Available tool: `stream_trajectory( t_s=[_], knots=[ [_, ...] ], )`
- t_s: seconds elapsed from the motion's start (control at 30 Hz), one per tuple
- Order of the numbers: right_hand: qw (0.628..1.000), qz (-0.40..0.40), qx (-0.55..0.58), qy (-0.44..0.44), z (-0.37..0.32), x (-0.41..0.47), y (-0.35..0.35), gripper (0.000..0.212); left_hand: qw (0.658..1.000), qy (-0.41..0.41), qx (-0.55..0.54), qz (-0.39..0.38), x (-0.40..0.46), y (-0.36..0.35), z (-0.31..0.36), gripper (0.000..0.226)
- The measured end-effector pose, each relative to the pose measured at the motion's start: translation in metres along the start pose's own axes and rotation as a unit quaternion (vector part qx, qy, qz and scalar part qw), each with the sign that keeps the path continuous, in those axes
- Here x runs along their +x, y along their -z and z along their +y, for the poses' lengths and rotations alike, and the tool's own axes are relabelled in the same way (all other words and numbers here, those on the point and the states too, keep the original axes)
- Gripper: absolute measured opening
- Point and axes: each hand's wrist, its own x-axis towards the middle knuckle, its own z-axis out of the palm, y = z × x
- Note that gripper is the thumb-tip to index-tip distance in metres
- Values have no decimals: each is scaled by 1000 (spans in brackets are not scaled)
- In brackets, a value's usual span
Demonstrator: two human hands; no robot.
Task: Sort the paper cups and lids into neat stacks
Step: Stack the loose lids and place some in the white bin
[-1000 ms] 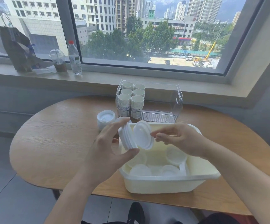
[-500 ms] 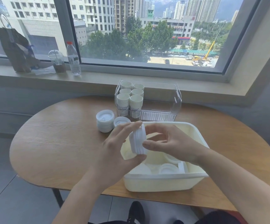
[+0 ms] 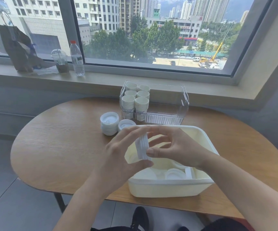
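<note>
A small stack of white lids (image 3: 142, 146) stands on edge between both hands, above the cream plastic tub (image 3: 165, 189). My left hand (image 3: 118, 162) grips the stack from the left, thumb under it. My right hand (image 3: 173, 147) holds its right face with thumb and fingertips. More loose lids (image 3: 174, 174) lie in the tub. Two lid stacks stand on the table: a tall one (image 3: 109, 123) and a low one (image 3: 125, 125). Several stacks of paper cups (image 3: 135, 102) fill the left side of a clear bin (image 3: 176, 104).
The oval wooden table (image 3: 60, 150) ends near the tub's front. Behind it, a window sill carries a water bottle (image 3: 77, 59), a domed drink cup (image 3: 60, 60) and a brown paper bag (image 3: 16, 49). A dark shoe (image 3: 140, 217) shows under the table.
The right hand pressed a loose lid onto the stack in the left hand. Both hands now close on the joined stack, which has turned edge-on. The view shifted slightly.
</note>
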Motion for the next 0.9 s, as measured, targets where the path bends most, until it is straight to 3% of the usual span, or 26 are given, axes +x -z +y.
stream_trajectory(
  t_s=[0.13,0.23,0.37,0.5,0.63,0.7,0.9],
  knots=[
    [1000,-13,-9,-18,2,12,-5,52,999,19,42,25,-3,6,-5,80],
    [991,-46,-79,-99,12,25,-4,48,996,47,57,54,-5,13,-13,78],
    [911,-174,-317,-199,37,39,-4,40,994,64,58,64,-9,20,-20,79],
    [868,-253,-344,-254,52,48,-16,42,995,65,49,61,-11,20,-21,81],
    [857,-237,-360,-282,64,51,-22,45,995,68,44,50,-13,19,-23,79],
    [869,-211,-356,-272,64,51,-19,42,995,75,44,49,-13,19,-23,79],
    [919,-43,-327,-215,53,39,3,27,996,73,36,47,-11,17,-22,81]
  ],
)
